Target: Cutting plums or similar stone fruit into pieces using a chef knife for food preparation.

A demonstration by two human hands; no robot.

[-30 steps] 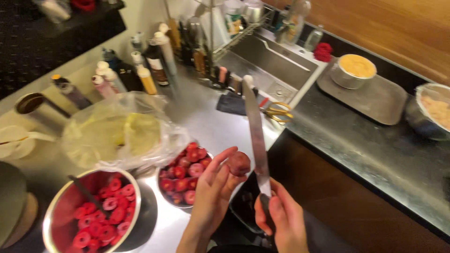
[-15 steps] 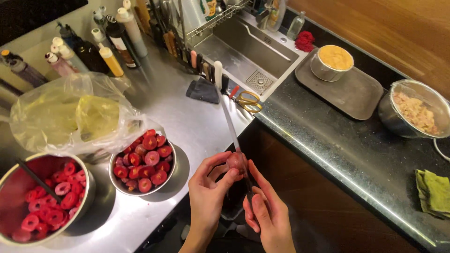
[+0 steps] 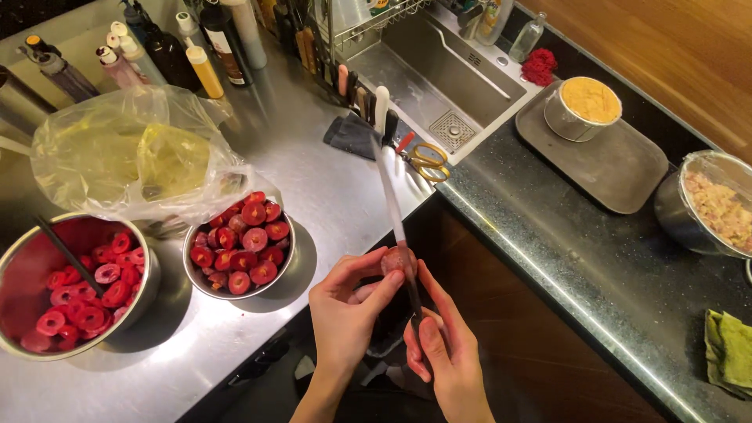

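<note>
My left hand [image 3: 345, 309] pinches a small round reddish fruit [image 3: 398, 261] between thumb and fingers, below the counter's edge. A long thin knife [image 3: 389, 192] is gripped by my right hand [image 3: 440, 350], its blade pointing up and away and lying against the fruit. To the left on the steel counter [image 3: 329, 176] stands a metal bowl [image 3: 282, 270] of halved red fruit. A larger metal bowl [image 3: 149, 286] at far left holds red ring-shaped pieces and a dark utensil.
A clear plastic bag [image 3: 133, 153] with yellowish contents lies behind the bowls. Bottles [image 3: 204, 70] line the back. A sink [image 3: 439, 74], scissors [image 3: 427, 160], a grey tray [image 3: 619, 168] with a tin, a covered bowl [image 3: 717, 204] and a green cloth [image 3: 728, 348] sit right.
The view has shifted right and down, so the bowls moved left in frame. The knife blade has come against the fruit, and both hands have closed together around it.
</note>
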